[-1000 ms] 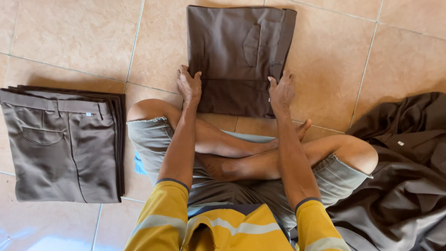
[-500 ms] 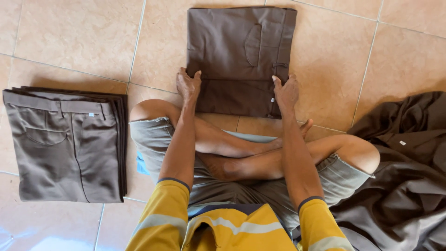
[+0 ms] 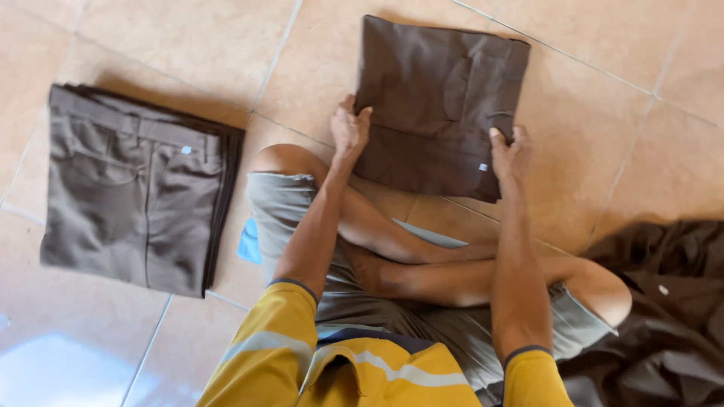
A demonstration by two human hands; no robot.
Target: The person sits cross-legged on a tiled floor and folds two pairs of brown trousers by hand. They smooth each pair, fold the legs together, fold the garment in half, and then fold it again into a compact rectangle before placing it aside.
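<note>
Since half a second ago, both hands have slid outward from the near edge of the folded brown trousers (image 3: 441,98) to grip its two sides, and the garment now sits slightly rotated on the floor.

Beige tiled floor (image 3: 173,45) fills the view. A person sits cross-legged on it in grey shorts and a yellow shirt. At the person's right lies a heap of unfolded dark brown cloth (image 3: 664,316). At their left lies a neat stack of folded brown trousers (image 3: 136,200), well apart from the hands. Straight ahead, just beyond the crossed legs, lies the single folded pair, flat on the tiles, pocket side up.

The left hand (image 3: 349,130) is closed on the garment's left edge, thumb on top and fingers curled around it. The right hand (image 3: 509,154) pinches the right edge near the lower corner, fingers on top of the cloth.

Judging from this, folding looks finished and the piece is being taken hold of or squared up. Lifting it would call for both grips to stay even so that the layers do not slip apart.
</note>
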